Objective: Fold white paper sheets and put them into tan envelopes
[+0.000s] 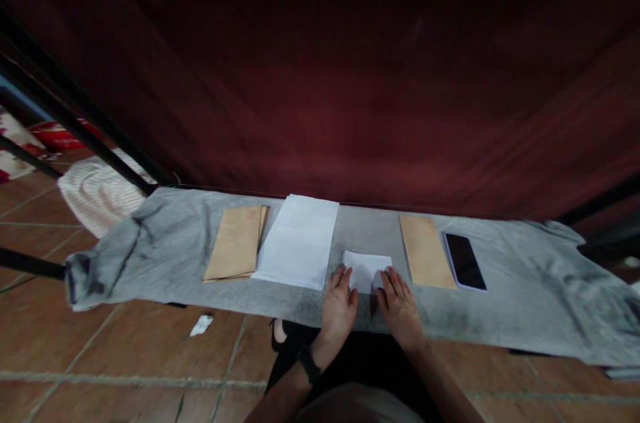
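A small folded sheet of white paper (369, 266) lies on the grey cloth in front of me. My left hand (339, 303) rests at its left edge, fingers stretched out flat, thumb a little apart. On the opposite edge lies my right hand (401, 306), its fingers likewise extended and touching the paper. Left of my hands is a stack of larger white sheets (300, 240). Beyond that sit several brown envelopes (235, 243) in a pile. A single brown envelope (427, 251) lies to the right, beside a phone (466, 262) with a dark screen and a purple edge.
Grey cloth (525, 276) covers the long narrow bench. A dark red curtain (330, 110) hangs right behind it. Black metal bars (80, 103) stand at the left, near a striped cloth (103, 190). A crumpled white scrap (201, 325) lies on the tiled floor (135, 350).
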Action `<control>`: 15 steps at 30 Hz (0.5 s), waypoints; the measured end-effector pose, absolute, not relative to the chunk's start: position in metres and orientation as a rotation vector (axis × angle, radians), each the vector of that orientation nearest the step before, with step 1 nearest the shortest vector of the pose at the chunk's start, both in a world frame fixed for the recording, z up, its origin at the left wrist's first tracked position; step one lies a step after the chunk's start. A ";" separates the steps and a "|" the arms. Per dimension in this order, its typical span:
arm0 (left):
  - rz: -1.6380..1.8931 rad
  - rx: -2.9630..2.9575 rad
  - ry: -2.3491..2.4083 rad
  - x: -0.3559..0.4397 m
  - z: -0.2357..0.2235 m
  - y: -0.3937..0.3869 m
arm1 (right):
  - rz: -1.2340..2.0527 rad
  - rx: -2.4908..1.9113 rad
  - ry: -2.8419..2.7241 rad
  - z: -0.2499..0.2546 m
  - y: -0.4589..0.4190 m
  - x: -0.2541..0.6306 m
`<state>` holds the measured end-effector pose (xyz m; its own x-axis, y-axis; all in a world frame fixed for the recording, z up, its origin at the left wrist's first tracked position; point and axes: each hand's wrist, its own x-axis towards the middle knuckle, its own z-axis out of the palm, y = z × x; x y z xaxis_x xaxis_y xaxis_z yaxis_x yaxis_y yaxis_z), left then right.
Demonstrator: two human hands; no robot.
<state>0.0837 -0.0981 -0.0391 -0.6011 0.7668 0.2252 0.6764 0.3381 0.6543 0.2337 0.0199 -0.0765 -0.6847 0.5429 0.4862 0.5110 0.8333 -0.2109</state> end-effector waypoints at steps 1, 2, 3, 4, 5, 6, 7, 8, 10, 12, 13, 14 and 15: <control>1.119 1.347 2.468 0.084 -0.038 -0.098 | 0.077 -0.770 -2.472 -0.076 0.020 0.234; 1.129 1.358 2.469 0.085 -0.038 -0.098 | 0.076 -0.769 -2.476 -0.076 0.020 0.234; 1.136 1.368 2.470 0.085 -0.037 -0.098 | 0.077 -0.768 -2.479 -0.076 0.020 0.234; 1.138 1.379 2.471 0.086 -0.036 -0.098 | 0.079 -0.766 -2.483 -0.076 0.020 0.235; 1.134 1.392 2.470 0.086 -0.035 -0.098 | 0.083 -0.765 -2.487 -0.076 0.020 0.235; 1.125 1.403 2.468 0.087 -0.033 -0.098 | 0.089 -0.762 -2.491 -0.076 0.020 0.235; 1.112 1.412 2.465 0.088 -0.032 -0.098 | 0.097 -0.756 -2.495 -0.077 0.021 0.236; 1.097 1.419 2.459 0.088 -0.030 -0.097 | 0.106 -0.752 -2.497 -0.078 0.021 0.236; 1.066 1.439 2.447 0.089 -0.027 -0.097 | 0.104 -0.776 -2.474 -0.080 0.022 0.237; 1.053 1.472 2.433 0.089 -0.025 -0.097 | 0.091 -0.823 -2.429 -0.083 0.022 0.238; 1.058 1.493 2.422 0.089 -0.025 -0.097 | 0.089 -0.842 -2.409 -0.084 0.023 0.238; 1.070 1.516 2.405 0.089 -0.025 -0.097 | 0.096 -0.849 -2.398 -0.084 0.024 0.238; 1.081 1.544 2.383 0.089 -0.026 -0.098 | 0.114 -0.842 -2.398 -0.085 0.025 0.238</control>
